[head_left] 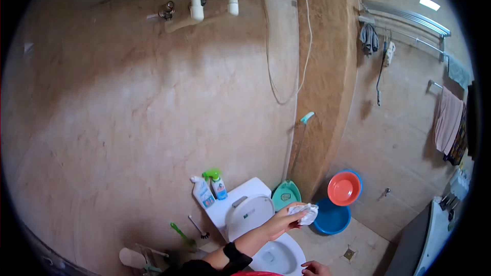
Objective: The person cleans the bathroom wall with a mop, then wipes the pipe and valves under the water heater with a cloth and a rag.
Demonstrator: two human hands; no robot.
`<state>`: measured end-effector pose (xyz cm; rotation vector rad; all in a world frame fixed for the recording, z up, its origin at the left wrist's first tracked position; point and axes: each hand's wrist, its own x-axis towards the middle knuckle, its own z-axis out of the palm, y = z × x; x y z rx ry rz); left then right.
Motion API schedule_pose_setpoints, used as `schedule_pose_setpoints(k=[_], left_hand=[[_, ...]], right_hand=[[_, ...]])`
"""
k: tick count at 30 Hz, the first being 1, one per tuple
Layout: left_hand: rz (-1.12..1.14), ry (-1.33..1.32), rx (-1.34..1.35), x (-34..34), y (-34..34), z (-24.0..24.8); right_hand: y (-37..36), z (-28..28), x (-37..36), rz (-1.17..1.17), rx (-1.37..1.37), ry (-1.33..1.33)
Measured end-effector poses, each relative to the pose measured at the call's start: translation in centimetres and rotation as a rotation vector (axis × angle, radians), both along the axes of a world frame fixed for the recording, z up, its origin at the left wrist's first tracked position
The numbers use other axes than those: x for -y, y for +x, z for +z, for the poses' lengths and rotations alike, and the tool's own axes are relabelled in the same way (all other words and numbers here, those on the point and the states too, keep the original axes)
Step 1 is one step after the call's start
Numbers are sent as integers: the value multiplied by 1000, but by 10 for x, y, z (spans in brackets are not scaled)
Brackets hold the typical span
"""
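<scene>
My left hand [283, 223] reaches across from the lower left, a black band [237, 258] round its forearm. Its fingers are closed on a crumpled white wad [309, 214], cloth or tissue, I cannot tell which. Beneath that arm is the white toilet [289, 257], its lid [249, 216] raised against the tank [257, 188]. At the bottom edge, beside the bowl's right rim, my right hand [316, 269] shows only in part. Its visible fingers are slightly apart and nothing shows in them. A white bottle [203, 192] and a green-topped spray bottle [219, 188] stand on the tank.
Right of the toilet are a green basin [286, 196], a blue basin [332, 218] and a red basin [344, 188]. Brushes [198, 226] lean on the left. A squeegee [307, 118] leans in the corner. A washstand [432, 230] stands right; towels [449, 117] hang above it.
</scene>
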<state>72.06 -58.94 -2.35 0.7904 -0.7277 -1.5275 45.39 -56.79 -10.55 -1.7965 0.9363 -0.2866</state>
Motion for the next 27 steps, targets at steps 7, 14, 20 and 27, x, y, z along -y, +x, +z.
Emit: schedule_pose_setpoints(k=[7,14,20,27], left_hand=[[-120,-18,115,20,-115,-18],[-347,44,249,44,-306,-11],[-744,54,316,76,-465,-30],[-1014,124,417,73,-616,-68]], right_hand=[[-112,-26,-9,-170,-15,-24],[-288,-28,-36,-459,-87,-198],[-394,-12,-90,-956,94,-31],[-470,-12,-164,-1204,157,55]])
